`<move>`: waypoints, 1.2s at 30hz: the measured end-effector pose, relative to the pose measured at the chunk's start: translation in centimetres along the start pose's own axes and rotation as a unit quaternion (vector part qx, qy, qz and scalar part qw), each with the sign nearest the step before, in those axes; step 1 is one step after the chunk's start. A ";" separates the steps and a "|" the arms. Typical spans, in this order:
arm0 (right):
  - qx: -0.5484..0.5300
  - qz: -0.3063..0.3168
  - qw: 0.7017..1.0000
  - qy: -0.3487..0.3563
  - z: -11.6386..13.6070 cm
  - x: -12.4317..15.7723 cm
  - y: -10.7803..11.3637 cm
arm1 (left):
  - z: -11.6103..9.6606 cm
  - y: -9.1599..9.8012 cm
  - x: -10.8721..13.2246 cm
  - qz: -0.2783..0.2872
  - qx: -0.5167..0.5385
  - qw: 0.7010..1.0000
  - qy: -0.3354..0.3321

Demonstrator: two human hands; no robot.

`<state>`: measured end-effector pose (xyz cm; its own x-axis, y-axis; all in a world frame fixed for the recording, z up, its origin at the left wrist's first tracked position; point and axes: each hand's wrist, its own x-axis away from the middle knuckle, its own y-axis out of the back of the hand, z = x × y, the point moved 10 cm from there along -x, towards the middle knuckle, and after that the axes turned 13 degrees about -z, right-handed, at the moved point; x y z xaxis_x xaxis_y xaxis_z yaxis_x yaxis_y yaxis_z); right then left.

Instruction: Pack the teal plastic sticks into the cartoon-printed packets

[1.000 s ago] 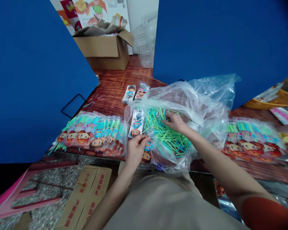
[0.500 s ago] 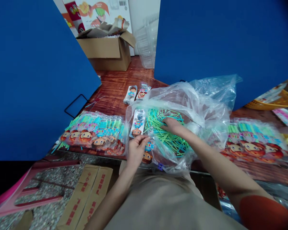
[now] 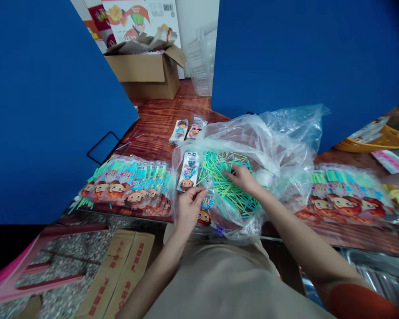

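Observation:
My left hand (image 3: 190, 208) pinches the top edge of a clear packet (image 3: 205, 213) with a cartoon face, near the table's front edge. My right hand (image 3: 243, 178) is in a heap of thin green and blue plastic sticks (image 3: 231, 190), its thumb and fingers curled among them; how many it grips is hidden. The heap lies inside a large clear plastic bag (image 3: 252, 133), spread open. A stack of flat printed packets (image 3: 189, 170) lies just beyond my left hand.
Filled packets lie in rows at left (image 3: 119, 181) and right (image 3: 346, 195). Two small packet stacks (image 3: 178, 132) sit behind the bag. Blue panels (image 3: 306, 53) flank the table. An open cardboard box (image 3: 142, 68) stands at the back, a yellow basket (image 3: 385, 139) at right.
My right hand has shifted slightly and its fingers have lifted a little among the sticks. My left hand keeps its pinch on the packet. The view has moved slightly.

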<state>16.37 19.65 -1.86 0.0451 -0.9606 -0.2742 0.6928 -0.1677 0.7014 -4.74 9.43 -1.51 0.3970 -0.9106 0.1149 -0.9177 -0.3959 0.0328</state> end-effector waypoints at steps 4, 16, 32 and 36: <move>-0.050 -0.021 0.998 -0.024 -0.6 -0.1 0.2 | 0.1 0.1 0.0 -0.002 0.002 1.000 0.007; -0.501 0.001 0.816 -0.290 0.1 1.8 -1.1 | -0.1 -0.5 0.2 0.014 0.008 1.000 0.010; -0.595 -0.004 0.725 -0.348 1.3 2.9 -2.2 | -0.2 -1.7 0.2 0.042 0.026 0.999 -0.013; -0.596 -0.034 0.724 -0.345 1.9 3.4 -1.6 | 0.2 -1.7 0.2 0.053 0.006 0.999 0.000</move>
<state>14.05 16.25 -2.60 -0.1026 -0.9098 0.4021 0.8238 -0.3043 -0.4783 -3.12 9.85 -1.73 0.2982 -0.9472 0.1179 -0.9541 -0.2993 0.0088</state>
